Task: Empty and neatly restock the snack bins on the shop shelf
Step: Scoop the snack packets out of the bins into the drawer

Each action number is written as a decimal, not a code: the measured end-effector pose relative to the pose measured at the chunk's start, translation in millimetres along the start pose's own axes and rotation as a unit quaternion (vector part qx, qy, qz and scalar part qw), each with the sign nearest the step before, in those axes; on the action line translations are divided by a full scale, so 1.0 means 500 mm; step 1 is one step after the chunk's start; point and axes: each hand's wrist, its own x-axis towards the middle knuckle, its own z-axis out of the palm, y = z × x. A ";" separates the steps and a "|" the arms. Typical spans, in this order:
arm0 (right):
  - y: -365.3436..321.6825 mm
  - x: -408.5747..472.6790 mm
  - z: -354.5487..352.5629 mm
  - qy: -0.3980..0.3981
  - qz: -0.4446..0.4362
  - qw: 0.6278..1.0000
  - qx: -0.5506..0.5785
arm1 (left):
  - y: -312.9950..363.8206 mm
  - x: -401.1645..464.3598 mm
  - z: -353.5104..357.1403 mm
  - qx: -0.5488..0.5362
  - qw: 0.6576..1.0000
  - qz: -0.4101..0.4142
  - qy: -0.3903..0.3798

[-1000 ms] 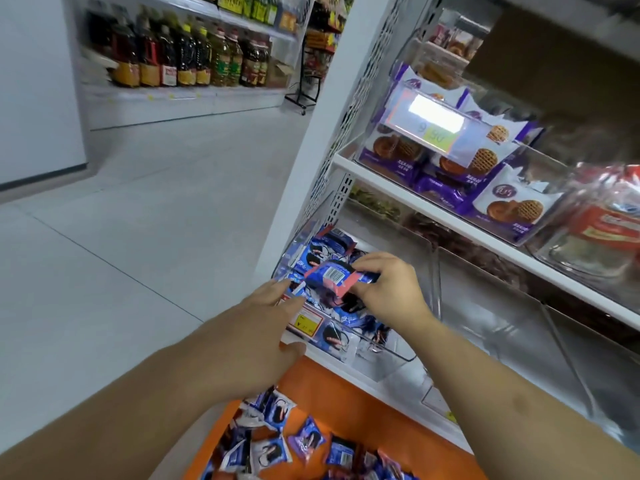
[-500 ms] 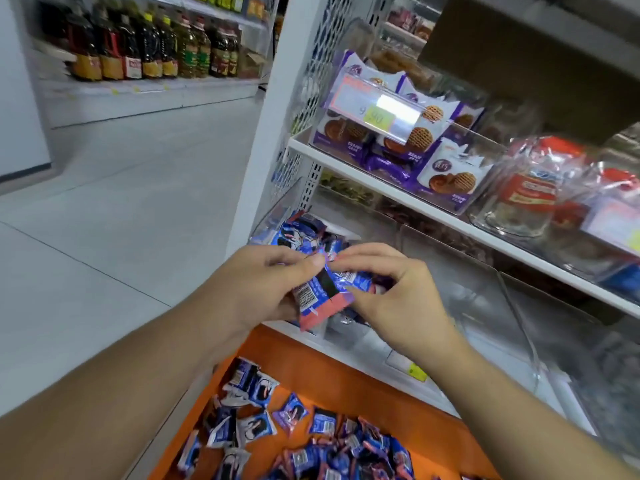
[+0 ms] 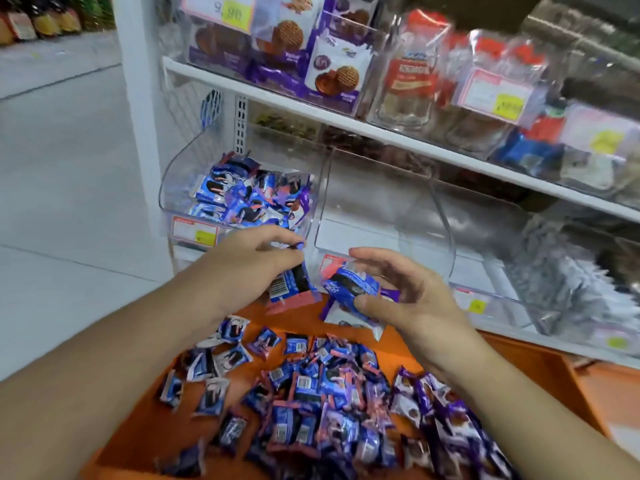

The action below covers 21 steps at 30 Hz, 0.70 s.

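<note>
Left hand (image 3: 249,268): pinches 1 blue-pink packet (image 3: 291,289), frame centre.
Right hand (image 3: 405,299): grips blue packets (image 3: 349,292).
Left bin (image 3: 242,199): part-filled, centre-left.
Orange tray (image 3: 540,372): loose packets, bottom.

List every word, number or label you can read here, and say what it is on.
"9.90": yellow patch of the price tag on the top-left cookie bin.
Other shelf price tags, such as the one on the red-pack bin: blurred, unreadable.
Snack packets on the orange surface, including barcodes: too blurred to read.
</note>
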 end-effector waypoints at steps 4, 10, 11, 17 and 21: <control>0.064 -0.037 -0.044 0.064 0.025 0.993 -0.094 | -0.030 -0.002 0.090 0.062 0.997 -0.006 -0.035; 0.130 -0.045 -0.118 0.056 0.106 0.963 -0.242 | -0.131 0.027 0.188 0.147 0.986 0.013 -0.076; 0.130 -0.043 -0.128 0.050 0.116 0.963 -0.238 | -0.137 0.033 0.200 0.154 0.984 0.005 -0.091; 0.103 -0.055 -0.176 0.044 0.103 0.968 -0.223 | -0.134 0.052 0.230 0.203 0.967 -0.003 -0.151; 0.074 -0.066 -0.165 0.011 0.086 0.983 -0.160 | -0.117 0.045 0.244 0.149 0.978 -0.011 -0.147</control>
